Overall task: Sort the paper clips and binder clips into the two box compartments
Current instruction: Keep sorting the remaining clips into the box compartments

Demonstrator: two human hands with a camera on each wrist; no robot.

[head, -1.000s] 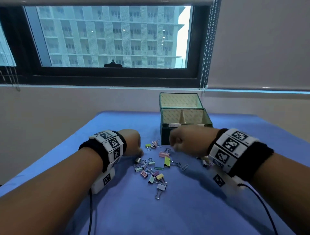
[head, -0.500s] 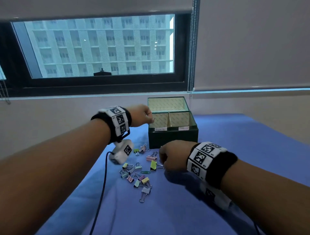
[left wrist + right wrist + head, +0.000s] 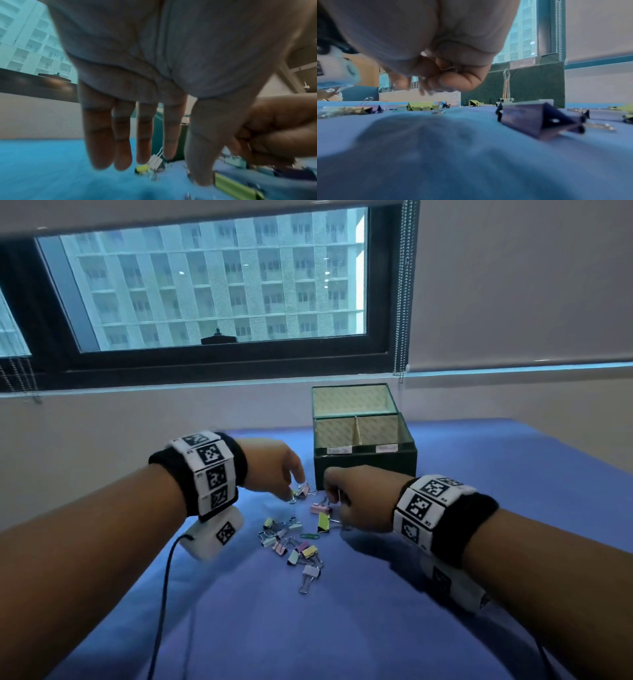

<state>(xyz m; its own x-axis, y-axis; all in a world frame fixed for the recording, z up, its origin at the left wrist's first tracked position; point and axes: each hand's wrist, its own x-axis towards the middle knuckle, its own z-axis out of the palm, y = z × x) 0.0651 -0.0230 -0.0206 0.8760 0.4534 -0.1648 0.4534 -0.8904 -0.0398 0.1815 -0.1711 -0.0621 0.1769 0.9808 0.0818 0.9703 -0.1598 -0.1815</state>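
A dark green box (image 3: 364, 465) with its lid up stands at the back of the table; a divider splits it into two labelled compartments. Several pastel binder clips (image 3: 294, 546) and a green paper clip (image 3: 310, 536) lie scattered in front of it. My left hand (image 3: 296, 484) (image 3: 181, 169) hangs open, fingers straight, its tips just above a small pinkish binder clip (image 3: 303, 491) (image 3: 155, 161). My right hand (image 3: 334, 494) (image 3: 440, 81) is curled low beside a pink binder clip (image 3: 320, 509) and pinches a thin wire paper clip (image 3: 449, 67).
A blue cloth (image 3: 239, 628) covers the table, which ends at a wall under a window. The left wrist camera's cable (image 3: 164, 594) trails over the cloth. A purple binder clip (image 3: 539, 120) lies near my right wrist, with a yellow-and-black one (image 3: 323, 522) by my right hand.
My left hand rose to the box half a second ago and has come back down to the clips with straight fingers. My right hand stayed curled low by the pile.
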